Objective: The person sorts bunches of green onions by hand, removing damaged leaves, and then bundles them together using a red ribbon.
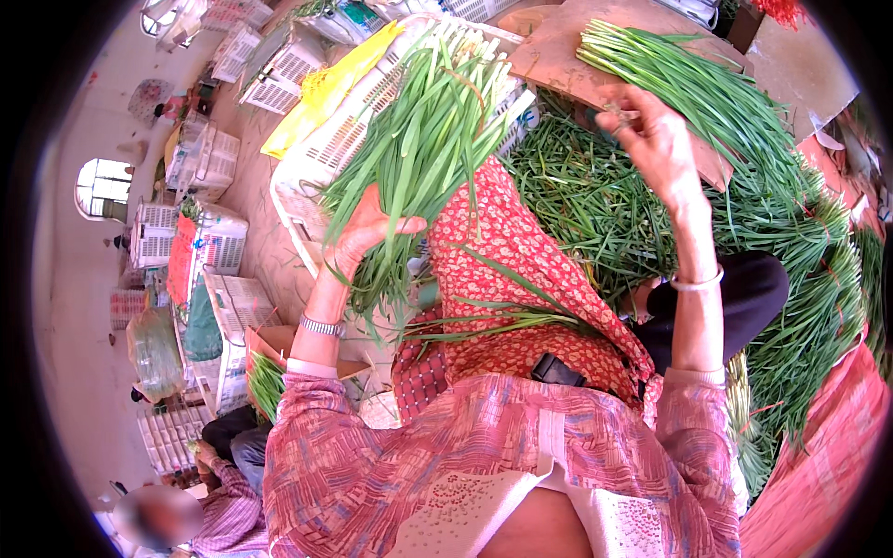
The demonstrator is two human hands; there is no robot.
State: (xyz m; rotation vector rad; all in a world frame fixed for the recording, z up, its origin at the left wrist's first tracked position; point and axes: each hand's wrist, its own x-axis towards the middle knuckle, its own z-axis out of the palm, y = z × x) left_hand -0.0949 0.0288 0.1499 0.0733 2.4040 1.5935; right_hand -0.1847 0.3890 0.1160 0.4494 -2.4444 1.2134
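Observation:
My left hand (365, 228) is closed round the leafy end of a bunch of green garlic chives (423, 121), thumb across the leaves. The bunch's pale stem ends point away from me, over a white plastic crate (312, 163). Raised on the right, my right hand (659, 139) has its thumb and fingers drawn together; something small and brownish shows at the fingertips, too small to name. Beneath that hand lie a brown board (558, 56) and a heap of loose green leaves (586, 186). Another chive bunch (688, 93) rests on the board's far right.
A red flowered apron (493, 223) covers my lap, with a few stray leaves (521, 321) across it. Long chives (800, 298) are piled along the right. At left stand several white crates (219, 242) and a yellow sack (326, 88). Another person (228, 502) sits at lower left.

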